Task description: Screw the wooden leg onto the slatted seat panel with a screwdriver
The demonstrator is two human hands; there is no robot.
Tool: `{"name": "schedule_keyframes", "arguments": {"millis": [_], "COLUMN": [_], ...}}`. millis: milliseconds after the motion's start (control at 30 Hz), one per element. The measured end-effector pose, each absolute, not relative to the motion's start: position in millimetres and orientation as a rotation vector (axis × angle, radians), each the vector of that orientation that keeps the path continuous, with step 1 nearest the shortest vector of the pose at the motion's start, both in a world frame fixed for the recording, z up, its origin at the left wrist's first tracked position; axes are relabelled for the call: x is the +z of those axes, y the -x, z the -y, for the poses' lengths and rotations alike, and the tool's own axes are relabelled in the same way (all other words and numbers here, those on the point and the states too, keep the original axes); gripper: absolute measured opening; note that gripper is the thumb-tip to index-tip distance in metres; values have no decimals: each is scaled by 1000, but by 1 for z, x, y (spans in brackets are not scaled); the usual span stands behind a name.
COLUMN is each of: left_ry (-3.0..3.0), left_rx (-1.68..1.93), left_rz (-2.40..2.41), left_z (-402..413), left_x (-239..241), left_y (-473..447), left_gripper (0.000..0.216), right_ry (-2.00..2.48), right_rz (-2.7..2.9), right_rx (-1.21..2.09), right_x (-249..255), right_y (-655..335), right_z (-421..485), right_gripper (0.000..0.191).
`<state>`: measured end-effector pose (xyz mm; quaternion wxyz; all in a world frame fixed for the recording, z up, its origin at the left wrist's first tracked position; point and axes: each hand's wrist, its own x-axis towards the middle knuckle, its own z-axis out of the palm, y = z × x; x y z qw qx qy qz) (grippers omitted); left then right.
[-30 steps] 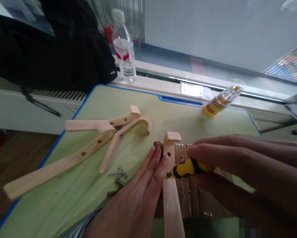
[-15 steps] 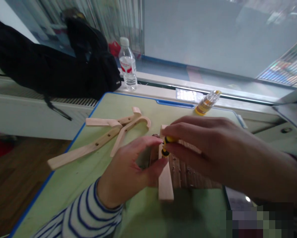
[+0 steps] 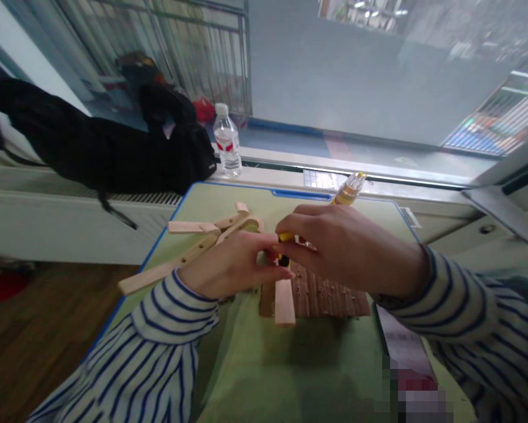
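Observation:
My right hand (image 3: 343, 247) is closed round a yellow and black screwdriver (image 3: 285, 242), held tip down over a pale wooden bar (image 3: 284, 301). That bar lies across a brown slatted wooden panel (image 3: 330, 296) on the green desk (image 3: 255, 364). My left hand (image 3: 231, 264) pinches its fingers together right at the screwdriver's tip, above the bar's far end; what it pinches is too small to make out. Both sleeves are blue and white striped.
Loose curved wooden pieces (image 3: 202, 244) lie at the desk's left. A yellow-capped clear screwdriver case (image 3: 348, 189) rests at the far edge. A water bottle (image 3: 227, 141) and a black bag (image 3: 96, 150) sit on the window ledge. The desk's left edge drops to wooden floor.
The view has pulled back and up, so both sleeves show. My right hand has turned the screwdriver from lying flat to upright over the bar. My left hand went from flat to pinching.

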<state>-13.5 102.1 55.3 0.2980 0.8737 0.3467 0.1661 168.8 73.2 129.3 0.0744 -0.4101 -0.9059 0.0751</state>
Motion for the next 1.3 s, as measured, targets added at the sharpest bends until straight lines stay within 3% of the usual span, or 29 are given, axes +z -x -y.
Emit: {"name": "schedule_keyframes", "arguments": {"millis": [633,1300], "left_ry": [-2215,-2191], "left_rx": [249,293], "left_rz": [-755,-762], "left_z": [-126,-123], "left_x": [70,73], "left_y": [12,19], "left_gripper": [32,25], "right_ry": [1220,1279], "right_rz": [2768,2675], "right_rx": [282,297], "right_x": [139,130], "right_y": [-177,-175], "right_z": [-63,-63], "right_gripper": [28,24]}}
